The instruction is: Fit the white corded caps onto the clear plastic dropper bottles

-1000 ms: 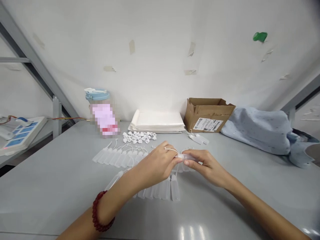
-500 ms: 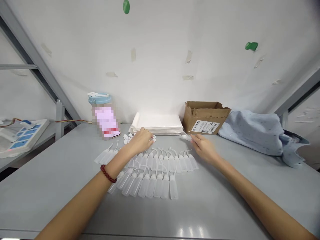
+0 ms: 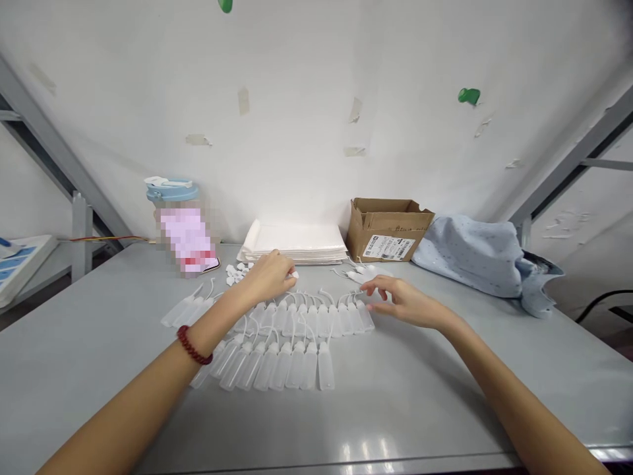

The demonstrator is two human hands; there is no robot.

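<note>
Small translucent squeeze bottles lie in two rows on the grey table (image 3: pixel 420 389), a back row (image 3: pixel 316 318) and a front row (image 3: pixel 277 365). More bottles lie to the left (image 3: pixel 182 309). A heap of small white caps (image 3: pixel 236 270) sits behind them. My left hand (image 3: pixel 270 276), with a red bead bracelet on its wrist, is at that heap and pinches a white cap (image 3: pixel 295 274) in its fingertips. My right hand (image 3: pixel 400 301) hovers with fingers spread just right of the back row and holds nothing. A few loose bottles (image 3: pixel 357 273) lie just beyond it.
Against the back wall stand a stack of white sheets (image 3: pixel 294 241), an open cardboard box (image 3: pixel 386 227) and a blue-lidded jug (image 3: pixel 171 191). A light blue cloth (image 3: pixel 475 254) is bunched at the right. A white and blue device (image 3: pixel 20 257) sits on a side table at the left.
A second ago both hands held one bottle together near me. The left hand has since reached back to the caps; the right reached to the back and now hovers empty by the back row.
</note>
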